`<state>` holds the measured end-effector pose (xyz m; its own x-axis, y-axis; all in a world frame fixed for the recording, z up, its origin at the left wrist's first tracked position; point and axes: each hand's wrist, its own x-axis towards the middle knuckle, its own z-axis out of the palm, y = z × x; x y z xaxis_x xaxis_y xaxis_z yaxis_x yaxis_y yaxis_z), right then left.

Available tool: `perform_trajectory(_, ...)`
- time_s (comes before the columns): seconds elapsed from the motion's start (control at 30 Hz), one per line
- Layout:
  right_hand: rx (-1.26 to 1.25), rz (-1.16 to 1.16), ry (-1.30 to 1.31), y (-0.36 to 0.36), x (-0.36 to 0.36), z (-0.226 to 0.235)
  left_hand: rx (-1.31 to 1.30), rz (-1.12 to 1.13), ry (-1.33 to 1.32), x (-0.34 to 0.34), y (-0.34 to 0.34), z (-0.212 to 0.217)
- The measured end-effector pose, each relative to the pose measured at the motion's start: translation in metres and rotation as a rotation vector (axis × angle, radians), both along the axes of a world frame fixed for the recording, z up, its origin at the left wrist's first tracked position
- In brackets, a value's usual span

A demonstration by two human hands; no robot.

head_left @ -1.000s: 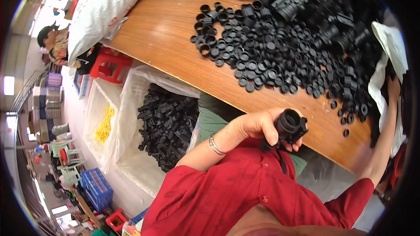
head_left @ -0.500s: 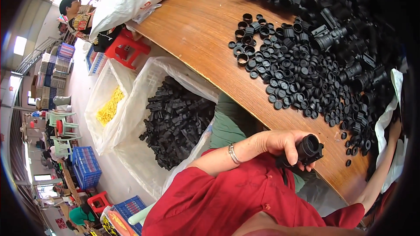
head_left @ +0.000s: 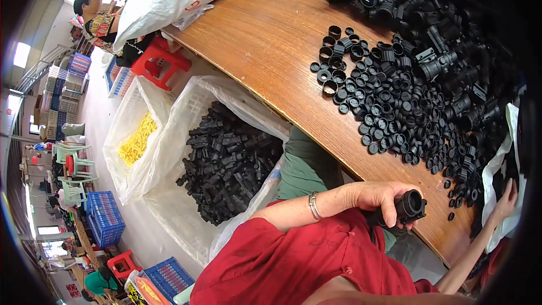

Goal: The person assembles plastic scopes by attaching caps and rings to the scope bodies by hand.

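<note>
My left hand, with a metal bracelet at the wrist, is closed around a black scope-like plastic tube. The tube's round open end points up and to the right, near the table's front edge. At the far right my right hand reaches by a white woven bag, fingers stretched out and nothing seen in them. Many small black rings and caps lie spread on the brown table. Behind them is a heap of black scope-like parts, partly lost in the dark picture rim.
Left of the table stands a lined bin of black parts, with a smaller lined bin of yellow pieces beside it. A white sack rests on the table's far left corner, near a red stool. Another person sits beyond.
My right hand has moved inward, showing more clearly beside the white bag. The left hand still grips the tube, slightly lower and further right in view. The view has shifted a little.
</note>
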<state>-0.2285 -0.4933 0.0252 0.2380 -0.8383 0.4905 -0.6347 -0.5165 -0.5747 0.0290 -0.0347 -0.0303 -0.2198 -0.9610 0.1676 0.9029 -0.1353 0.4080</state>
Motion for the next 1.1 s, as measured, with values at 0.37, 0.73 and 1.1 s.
perform_trajectory(0.37,0.245,0.896,0.017,0.333,0.115,0.018,0.130,0.319,0.093,-0.018,0.023,0.002)
perform_trajectory(0.73,0.949,0.961,-0.532,0.371,0.154,0.011,0.112,0.733,-0.044,0.002,0.046,0.019)
perform_trajectory(1.1,1.395,1.177,-1.007,0.361,0.136,-0.021,0.069,0.504,-0.065,-0.003,0.040,0.020)
